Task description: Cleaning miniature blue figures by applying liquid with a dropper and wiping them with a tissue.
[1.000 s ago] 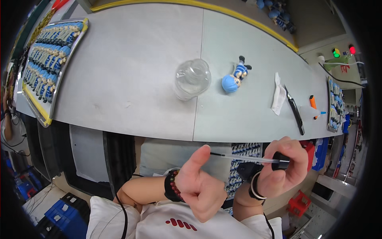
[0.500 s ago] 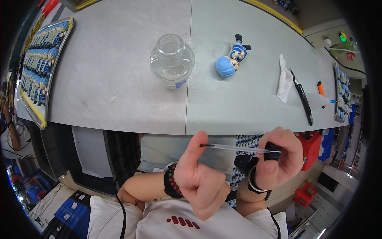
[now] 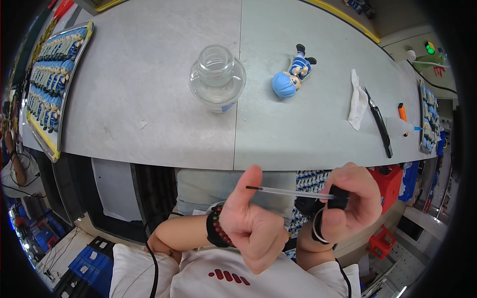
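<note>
My right hand (image 3: 352,198) pinches the black cap of a small applicator brush (image 3: 298,192), whose clear stem points left. Its dark tip lies over the thumb of my left hand (image 3: 252,223) and appears to touch it. That thumb is stretched up while the other fingers curl in, with nothing visible in them. Both hands are just off the table's near edge. Beyond them on the table lies a blue-haired figurine (image 3: 289,79) in blue and white clothes, on its side. A clear glass bottle (image 3: 217,89) with an open neck stands left of it.
A yellow-edged tray (image 3: 89,42) of similar figurines is at the left; more figurines (image 3: 428,116) are at the far right. A white cloth strip (image 3: 357,102), a black craft knife (image 3: 380,124), an orange-handled tool (image 3: 402,112) and a translucent bottle (image 3: 397,126) lie at the right.
My right hand has brought the brush slightly left and toward me, so its tip reaches further across my left thumb. The view has shifted a little; the figurine and glass bottle stay put.
</note>
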The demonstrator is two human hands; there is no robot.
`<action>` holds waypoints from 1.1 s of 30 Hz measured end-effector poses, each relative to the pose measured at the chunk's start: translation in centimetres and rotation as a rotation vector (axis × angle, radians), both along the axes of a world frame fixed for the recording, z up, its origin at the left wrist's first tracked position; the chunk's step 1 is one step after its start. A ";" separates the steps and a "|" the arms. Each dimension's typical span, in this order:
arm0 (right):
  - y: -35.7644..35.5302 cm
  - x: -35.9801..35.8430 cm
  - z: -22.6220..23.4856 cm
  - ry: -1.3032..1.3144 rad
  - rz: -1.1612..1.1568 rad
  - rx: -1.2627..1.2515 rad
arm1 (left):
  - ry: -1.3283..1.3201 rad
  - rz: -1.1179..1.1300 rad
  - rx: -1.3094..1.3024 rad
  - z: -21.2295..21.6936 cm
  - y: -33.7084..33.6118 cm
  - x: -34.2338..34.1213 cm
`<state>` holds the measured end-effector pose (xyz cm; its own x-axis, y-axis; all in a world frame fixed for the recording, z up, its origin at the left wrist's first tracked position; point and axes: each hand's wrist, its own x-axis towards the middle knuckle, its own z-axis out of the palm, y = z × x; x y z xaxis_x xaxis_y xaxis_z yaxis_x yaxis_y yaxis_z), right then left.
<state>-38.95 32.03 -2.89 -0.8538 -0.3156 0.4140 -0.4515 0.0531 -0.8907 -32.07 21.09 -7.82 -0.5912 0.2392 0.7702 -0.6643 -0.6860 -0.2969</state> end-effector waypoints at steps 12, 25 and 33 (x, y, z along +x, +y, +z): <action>0.1 -0.1 0.4 0.034 -0.015 0.024 | 0.027 0.025 -0.068 -0.3 0.1 -0.2; 0.1 -0.3 0.5 0.027 -0.096 -0.044 | 0.013 0.000 -0.027 -0.6 0.1 0.0; 0.2 -0.1 0.6 -0.018 -0.055 0.008 | 0.048 0.032 0.120 -0.2 0.5 -0.1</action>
